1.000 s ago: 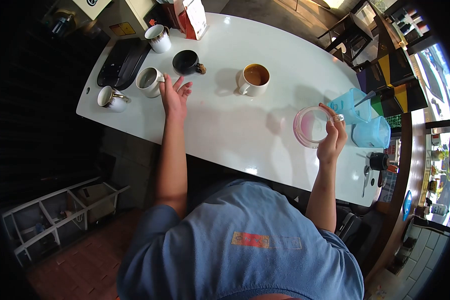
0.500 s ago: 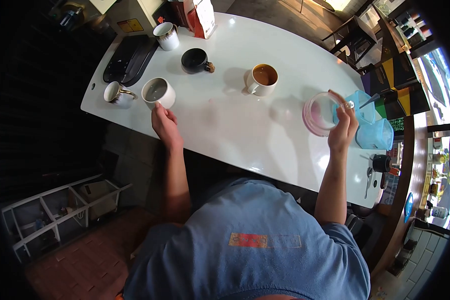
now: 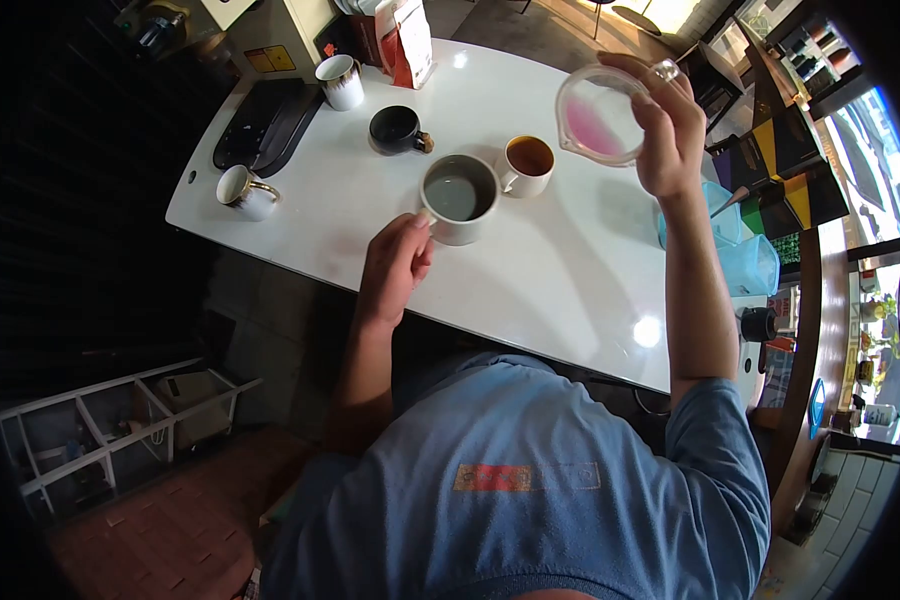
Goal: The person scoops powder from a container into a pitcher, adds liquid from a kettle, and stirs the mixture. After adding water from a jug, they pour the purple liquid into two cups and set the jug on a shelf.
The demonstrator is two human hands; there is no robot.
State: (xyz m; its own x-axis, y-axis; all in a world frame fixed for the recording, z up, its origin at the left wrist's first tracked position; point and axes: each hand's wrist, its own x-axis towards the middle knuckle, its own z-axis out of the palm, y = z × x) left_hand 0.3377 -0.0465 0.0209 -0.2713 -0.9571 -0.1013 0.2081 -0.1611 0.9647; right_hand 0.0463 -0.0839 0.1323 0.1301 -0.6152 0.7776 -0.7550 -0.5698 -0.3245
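A white table (image 3: 560, 290) bears a dark tray (image 3: 260, 125) at its far left. The right hand (image 3: 670, 125) is closed on a clear glass measuring cup (image 3: 598, 112), raised and tilted, with pink liquid inside. The left hand (image 3: 395, 270) grips the handle of a white mug (image 3: 458, 197), apparently holding grey liquid, just beside a coffee mug (image 3: 526, 165). A black cup (image 3: 397, 129) sits behind.

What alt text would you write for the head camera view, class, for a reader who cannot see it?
Seen from above, a person's left hand holds a white mug of greyish liquid by its handle over a white table, while the right hand lifts a clear jug of pink liquid. Nearby stand a mug of brown drink and a black cup.
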